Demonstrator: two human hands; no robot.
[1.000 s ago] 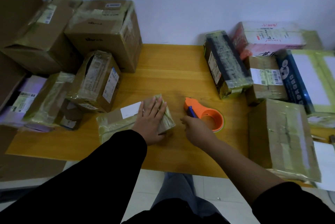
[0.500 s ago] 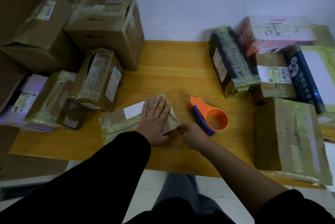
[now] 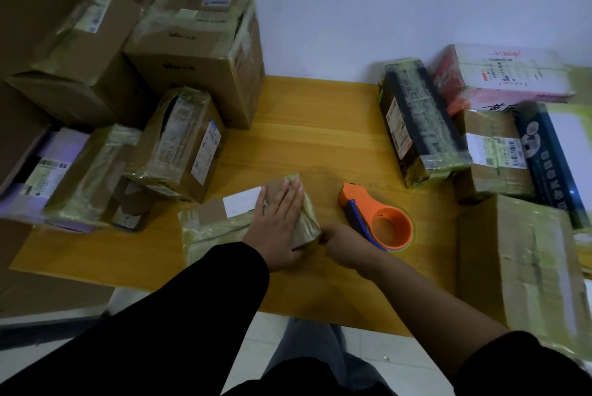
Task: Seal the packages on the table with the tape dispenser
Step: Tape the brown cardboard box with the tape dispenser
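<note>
Left hand (image 3: 275, 232) lies palm-down on the right end of a small tape-wrapped package (image 3: 211, 225) at the near middle of the wooden table (image 3: 304, 139), fingers straight and close together, black-sleeved forearm angled in from lower left; right hand (image 3: 344, 243) meets the package's near right corner, fingertips hidden, their grip cannot be told; orange tape dispenser (image 3: 381, 222) rests on the table just beside that hand.

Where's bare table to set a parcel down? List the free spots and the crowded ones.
Best: the bare wood at the back middle of the table, between the big cardboard box and the black wrapped package. Smaller: the front-left strip beside the small package, and the gap between the tape dispenser and the large right package. Both table ends are crowded.
</note>
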